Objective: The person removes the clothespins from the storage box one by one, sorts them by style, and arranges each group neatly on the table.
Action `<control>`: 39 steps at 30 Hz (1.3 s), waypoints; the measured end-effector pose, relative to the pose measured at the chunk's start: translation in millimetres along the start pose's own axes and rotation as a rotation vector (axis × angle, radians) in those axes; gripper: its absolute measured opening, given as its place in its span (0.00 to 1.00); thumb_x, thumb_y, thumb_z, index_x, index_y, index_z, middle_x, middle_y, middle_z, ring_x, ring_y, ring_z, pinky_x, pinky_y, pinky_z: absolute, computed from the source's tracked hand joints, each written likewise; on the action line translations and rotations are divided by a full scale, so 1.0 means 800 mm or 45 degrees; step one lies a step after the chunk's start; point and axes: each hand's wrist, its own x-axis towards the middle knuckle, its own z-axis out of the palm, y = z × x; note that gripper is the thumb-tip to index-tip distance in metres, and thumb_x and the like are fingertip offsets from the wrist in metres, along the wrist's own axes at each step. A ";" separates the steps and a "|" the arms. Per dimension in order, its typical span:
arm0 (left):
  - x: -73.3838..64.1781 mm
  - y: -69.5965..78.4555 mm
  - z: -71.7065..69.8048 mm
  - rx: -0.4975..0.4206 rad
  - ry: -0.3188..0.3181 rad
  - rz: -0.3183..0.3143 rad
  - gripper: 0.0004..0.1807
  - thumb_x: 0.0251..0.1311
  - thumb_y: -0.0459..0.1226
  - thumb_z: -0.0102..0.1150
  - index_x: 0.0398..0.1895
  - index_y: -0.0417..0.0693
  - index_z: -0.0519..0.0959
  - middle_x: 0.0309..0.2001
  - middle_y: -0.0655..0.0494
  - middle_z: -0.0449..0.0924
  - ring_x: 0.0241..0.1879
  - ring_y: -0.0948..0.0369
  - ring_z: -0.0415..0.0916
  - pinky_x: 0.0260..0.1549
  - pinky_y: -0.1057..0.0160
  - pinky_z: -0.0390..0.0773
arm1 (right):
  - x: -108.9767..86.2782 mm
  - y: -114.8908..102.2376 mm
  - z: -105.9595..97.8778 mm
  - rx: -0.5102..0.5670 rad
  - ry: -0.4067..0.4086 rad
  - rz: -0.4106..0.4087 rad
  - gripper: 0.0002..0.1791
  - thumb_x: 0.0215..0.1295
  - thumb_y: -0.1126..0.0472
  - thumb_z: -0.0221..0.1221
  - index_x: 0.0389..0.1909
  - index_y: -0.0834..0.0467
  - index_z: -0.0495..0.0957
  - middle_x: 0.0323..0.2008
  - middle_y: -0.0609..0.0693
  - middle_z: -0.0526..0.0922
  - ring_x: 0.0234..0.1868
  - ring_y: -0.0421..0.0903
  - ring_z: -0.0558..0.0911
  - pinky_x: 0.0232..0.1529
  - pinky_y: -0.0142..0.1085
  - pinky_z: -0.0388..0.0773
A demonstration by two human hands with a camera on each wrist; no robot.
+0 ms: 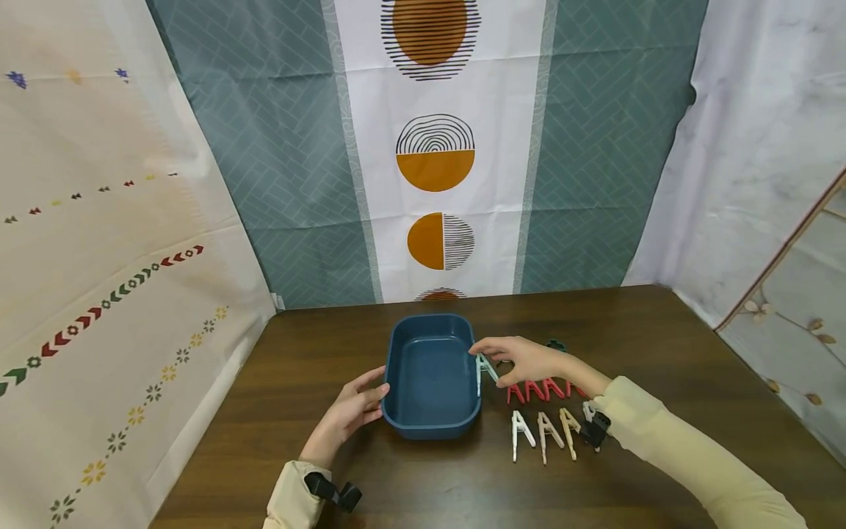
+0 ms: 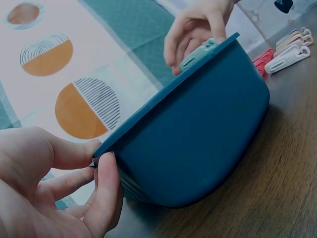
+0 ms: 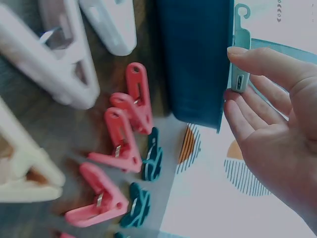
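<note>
A dark blue rectangular plastic basin (image 1: 432, 378) with rounded corners stands on the table. My left hand (image 1: 350, 411) pinches its left rim between thumb and fingers, which the left wrist view shows up close. At the opposite rim, my right hand (image 1: 529, 360) holds a light green clothespin (image 1: 485, 367) between thumb and fingertips. In the right wrist view this clothespin (image 3: 241, 64) has a hooked end and lies right along the basin's edge. The left wrist view shows it overlapping the far rim, partly hidden by the basin wall.
Right of the basin, a row of red clothespins (image 1: 554, 389) lies partly under my right forearm. Nearer me are white (image 1: 522, 435), beige and yellowish clothespins (image 1: 570, 433). Dark green ones (image 3: 152, 156) lie beyond the red. Patterned cloths (image 1: 436, 169) hang behind the brown table (image 1: 317, 345).
</note>
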 end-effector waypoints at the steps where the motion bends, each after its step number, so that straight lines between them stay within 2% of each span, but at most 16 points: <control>1: 0.000 0.000 0.000 0.001 -0.003 0.002 0.34 0.66 0.38 0.57 0.73 0.44 0.58 0.29 0.61 0.77 0.25 0.69 0.75 0.27 0.72 0.78 | -0.004 0.002 0.000 0.005 0.005 -0.001 0.36 0.57 0.72 0.64 0.67 0.58 0.63 0.69 0.57 0.65 0.70 0.59 0.64 0.67 0.52 0.65; 6: 0.001 0.002 0.001 -0.007 -0.017 0.005 0.34 0.67 0.37 0.56 0.73 0.44 0.57 0.29 0.62 0.78 0.25 0.69 0.76 0.27 0.72 0.78 | -0.021 0.011 -0.003 0.034 0.046 -0.008 0.37 0.57 0.72 0.64 0.67 0.58 0.63 0.68 0.58 0.65 0.71 0.60 0.62 0.67 0.54 0.64; 11: 0.001 0.003 0.001 -0.014 -0.021 0.010 0.34 0.67 0.37 0.56 0.73 0.43 0.57 0.28 0.62 0.78 0.26 0.69 0.76 0.28 0.72 0.78 | -0.039 0.016 -0.011 0.000 0.078 0.021 0.37 0.56 0.74 0.64 0.67 0.56 0.64 0.68 0.57 0.67 0.71 0.60 0.63 0.66 0.54 0.65; 13: 0.001 0.003 0.000 -0.018 -0.023 0.013 0.34 0.66 0.38 0.56 0.73 0.43 0.57 0.28 0.62 0.79 0.26 0.69 0.77 0.29 0.72 0.79 | -0.047 0.019 -0.013 -0.010 0.086 0.028 0.37 0.56 0.74 0.63 0.66 0.58 0.64 0.67 0.59 0.67 0.70 0.61 0.64 0.65 0.55 0.65; 20: -0.002 0.002 -0.002 -0.014 -0.024 0.010 0.34 0.66 0.38 0.56 0.73 0.43 0.56 0.28 0.63 0.79 0.26 0.68 0.76 0.29 0.72 0.79 | -0.080 0.030 -0.015 -0.014 0.061 0.063 0.35 0.57 0.72 0.63 0.66 0.65 0.62 0.67 0.65 0.65 0.68 0.68 0.63 0.62 0.58 0.67; 26: -0.003 0.002 -0.002 -0.006 -0.025 0.016 0.35 0.67 0.38 0.56 0.73 0.43 0.56 0.28 0.63 0.78 0.26 0.69 0.76 0.29 0.72 0.79 | -0.104 0.038 -0.013 -0.019 0.065 0.094 0.36 0.56 0.73 0.64 0.66 0.65 0.63 0.67 0.65 0.65 0.68 0.67 0.64 0.62 0.57 0.66; 33: -0.002 0.003 -0.003 0.002 -0.026 0.014 0.35 0.66 0.38 0.56 0.73 0.42 0.56 0.28 0.62 0.78 0.26 0.68 0.75 0.29 0.72 0.79 | -0.130 0.044 -0.014 -0.074 0.105 0.142 0.36 0.55 0.73 0.65 0.66 0.65 0.63 0.66 0.65 0.67 0.67 0.69 0.64 0.60 0.59 0.68; 39: -0.002 0.003 -0.001 -0.003 -0.029 0.010 0.35 0.66 0.38 0.57 0.73 0.42 0.57 0.27 0.62 0.79 0.26 0.68 0.75 0.30 0.71 0.79 | -0.154 0.055 -0.018 -0.138 0.155 0.132 0.37 0.53 0.69 0.68 0.65 0.66 0.64 0.64 0.65 0.69 0.64 0.70 0.66 0.58 0.55 0.70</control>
